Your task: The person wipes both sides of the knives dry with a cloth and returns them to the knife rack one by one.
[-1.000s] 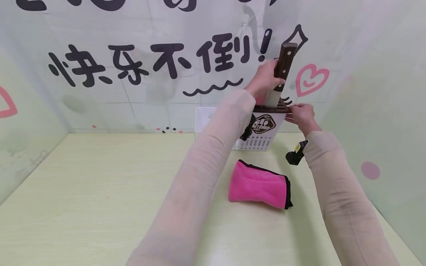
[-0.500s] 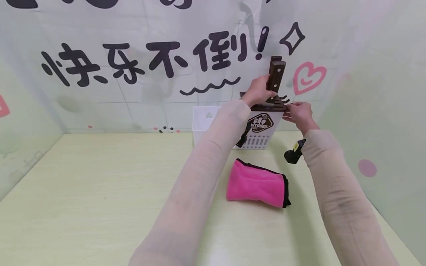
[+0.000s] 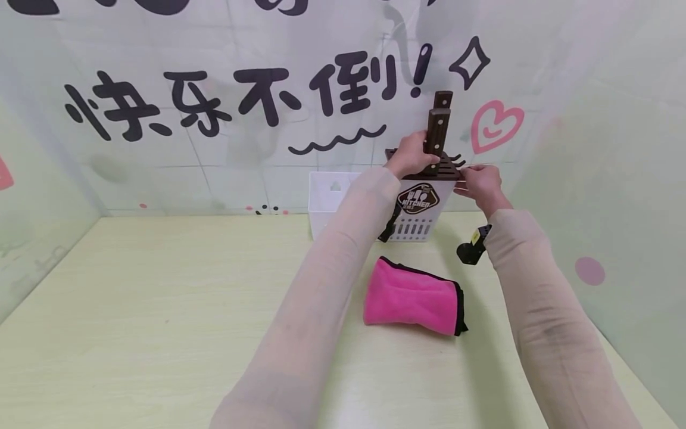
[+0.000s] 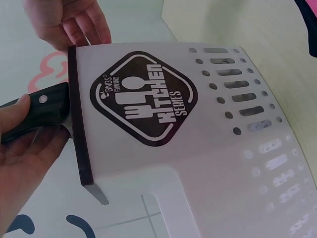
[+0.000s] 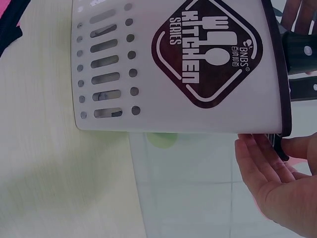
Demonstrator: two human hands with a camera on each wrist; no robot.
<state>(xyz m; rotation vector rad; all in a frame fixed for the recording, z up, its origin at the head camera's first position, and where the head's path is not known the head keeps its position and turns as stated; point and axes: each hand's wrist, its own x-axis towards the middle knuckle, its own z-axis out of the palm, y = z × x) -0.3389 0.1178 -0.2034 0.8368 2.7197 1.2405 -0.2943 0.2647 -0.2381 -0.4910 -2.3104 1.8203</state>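
Observation:
A white knife holder (image 3: 436, 199) with a dark slotted lid (image 3: 449, 171) and a "KITCHEN" label stands at the back. My left hand (image 3: 412, 156) grips the dark riveted handle of a knife (image 3: 439, 128), whose blade is down in the lid; only a sliver of metal shows at the lid in the left wrist view. Behind it rises the handle of a second knife (image 3: 443, 100). My right hand (image 3: 483, 183) pinches the holder's right edge, its thumb at a small dark hook (image 5: 280, 148) and its fingers against the side wall.
A folded pink cloth (image 3: 412, 298) with black trim lies on the table (image 3: 187, 310) in front of the holder. A white open compartment (image 3: 327, 190) adjoins the holder's left side. The printed wall (image 3: 257, 173) stands close behind.
My left hand has moved down with the knife. Its blade, partly visible above the lid a second ago, has sunk into the slot. My right hand stays at the holder's edge.

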